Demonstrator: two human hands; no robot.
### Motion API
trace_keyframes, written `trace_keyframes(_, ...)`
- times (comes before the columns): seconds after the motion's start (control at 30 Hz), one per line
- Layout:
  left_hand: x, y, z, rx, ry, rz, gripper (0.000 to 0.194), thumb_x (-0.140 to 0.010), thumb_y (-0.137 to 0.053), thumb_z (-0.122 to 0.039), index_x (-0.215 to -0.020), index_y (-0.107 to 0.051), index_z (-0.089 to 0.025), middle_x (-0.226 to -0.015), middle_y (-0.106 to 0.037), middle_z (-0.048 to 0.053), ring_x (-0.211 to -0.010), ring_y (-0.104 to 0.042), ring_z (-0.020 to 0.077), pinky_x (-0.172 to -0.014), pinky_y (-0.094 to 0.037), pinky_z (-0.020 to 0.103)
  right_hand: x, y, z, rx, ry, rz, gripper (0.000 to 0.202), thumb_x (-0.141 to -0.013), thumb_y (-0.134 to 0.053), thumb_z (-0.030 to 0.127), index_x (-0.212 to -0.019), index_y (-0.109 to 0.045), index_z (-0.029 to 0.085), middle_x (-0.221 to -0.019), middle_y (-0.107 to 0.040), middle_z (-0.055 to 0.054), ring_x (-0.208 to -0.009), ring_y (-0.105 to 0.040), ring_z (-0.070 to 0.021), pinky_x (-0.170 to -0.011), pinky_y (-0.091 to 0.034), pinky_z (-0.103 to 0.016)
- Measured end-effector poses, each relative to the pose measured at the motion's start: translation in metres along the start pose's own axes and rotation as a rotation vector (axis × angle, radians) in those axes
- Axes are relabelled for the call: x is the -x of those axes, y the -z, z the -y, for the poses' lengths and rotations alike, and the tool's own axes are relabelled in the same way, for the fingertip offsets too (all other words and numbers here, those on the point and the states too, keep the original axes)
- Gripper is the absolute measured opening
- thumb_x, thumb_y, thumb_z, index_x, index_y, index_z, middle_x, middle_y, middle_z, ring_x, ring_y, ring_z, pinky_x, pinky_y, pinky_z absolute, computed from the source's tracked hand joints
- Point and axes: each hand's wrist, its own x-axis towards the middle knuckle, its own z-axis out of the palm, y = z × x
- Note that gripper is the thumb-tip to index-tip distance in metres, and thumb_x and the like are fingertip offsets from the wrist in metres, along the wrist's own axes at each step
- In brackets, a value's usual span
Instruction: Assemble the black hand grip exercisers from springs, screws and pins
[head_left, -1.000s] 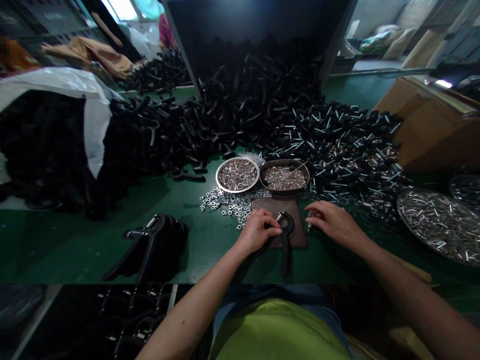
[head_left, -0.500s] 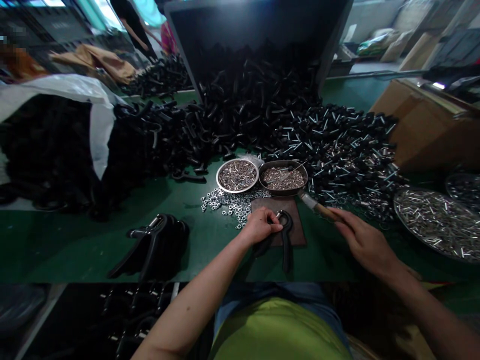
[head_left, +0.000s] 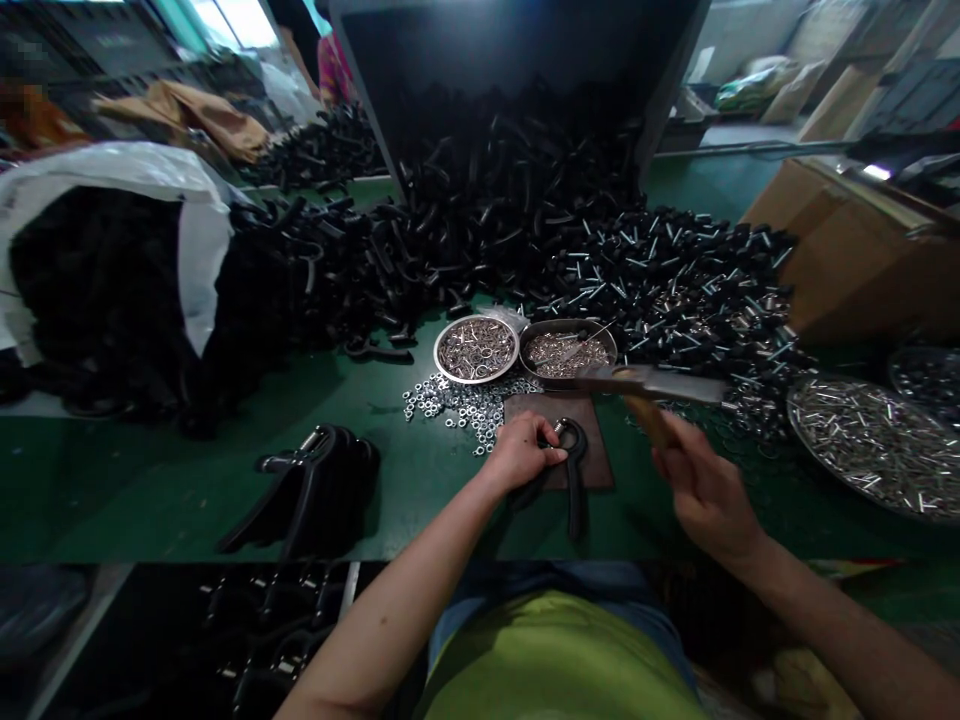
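My left hand (head_left: 526,448) pinches a black clamp-like plastic part (head_left: 574,485), which lies over a brown square plate (head_left: 598,440). A small metal piece shows at the top of that part. To the right, my right hand (head_left: 709,490) is wrapped round the wooden handle of a hammer (head_left: 652,385), its metal head raised and slightly blurred above the table. Behind the plate are a round dish of metal pins (head_left: 476,350) and an oval tin of small metal pieces (head_left: 568,355). Loose silver nuts (head_left: 457,407) are scattered left of the plate.
A stack of black clamps (head_left: 319,490) sits at the left on the green table (head_left: 409,500). Black parts (head_left: 450,240) are heaped behind, with bolts (head_left: 690,290) at the right. A large metal-parts tray (head_left: 874,445), a cardboard box (head_left: 862,240) and a white sack (head_left: 202,270) flank them.
My right hand has turned the hammer, bringing its head up and right, away from the tin. My left hand still holds the black part on the plate. A person at the back has moved mostly out of sight.
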Motion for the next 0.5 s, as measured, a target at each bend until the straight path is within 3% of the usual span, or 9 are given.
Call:
trace_keyframes(0.1,0.008,-0.002,-0.003,-0.058,-0.02,-0.061,0.021,-0.065,-0.074,-0.027,-0.079,-0.061,-0.02,-0.086,-0.059,0.001,-0.087,-0.054,0.0189,-0.079,-0.041,0.032,-0.004,-0.01,-0.009,0.089,-0.064,0.222,0.035,-0.091,-0.035,0.029,-0.122,-0.052,0.026,-0.109,-0.068,-0.006,-0.091,-0.067,-0.0242,-0.075,-0.053,-0.036)
trace_keyframes(0.2,0.028,-0.01,-0.002,-0.149,-0.076,-0.258,0.037,-0.062,-0.076,-0.027,-0.092,-0.056,-0.02,-0.106,-0.055,0.005,-0.103,-0.049,0.023,-0.087,-0.039,0.037,-0.008,0.0,-0.002,0.073,-0.1,0.286,0.035,-0.092,-0.034,0.031,-0.121,-0.053,0.028,-0.106,-0.069,-0.004,-0.09,-0.067,-0.0234,-0.075,-0.053,-0.035)
trace_keyframes(0.3,0.053,-0.021,0.004,-0.217,-0.093,-0.43,0.047,-0.063,-0.075,-0.026,-0.103,-0.05,-0.02,-0.12,-0.046,0.009,-0.113,-0.043,0.0252,-0.092,-0.038,0.039,0.005,0.023,0.019,-0.038,-0.046,0.163,0.036,-0.092,-0.036,0.03,-0.125,-0.05,0.029,-0.109,-0.068,-0.003,-0.087,-0.067,-0.0195,-0.072,-0.053,-0.031)
trace_keyframes(0.43,0.072,-0.03,0.013,-0.251,-0.09,-0.352,0.022,-0.077,-0.062,-0.026,-0.094,-0.049,-0.02,-0.094,-0.056,0.005,-0.09,-0.052,0.0206,-0.078,-0.043,0.033,0.032,0.029,0.027,-0.166,0.029,-0.124,0.039,-0.092,-0.033,0.029,-0.129,-0.045,0.025,-0.085,-0.071,-0.003,-0.061,-0.066,-0.0162,-0.053,-0.052,-0.026)
trace_keyframes(0.5,0.072,-0.032,0.015,-0.276,-0.095,-0.324,0.012,-0.08,-0.057,-0.024,-0.089,-0.049,-0.021,-0.088,-0.057,0.004,-0.084,-0.053,0.0196,-0.074,-0.043,0.031,0.035,0.019,0.021,-0.078,0.078,-0.045,0.036,-0.091,-0.034,0.029,-0.122,-0.052,0.024,-0.081,-0.071,-0.004,-0.065,-0.068,-0.0189,-0.057,-0.054,-0.029)
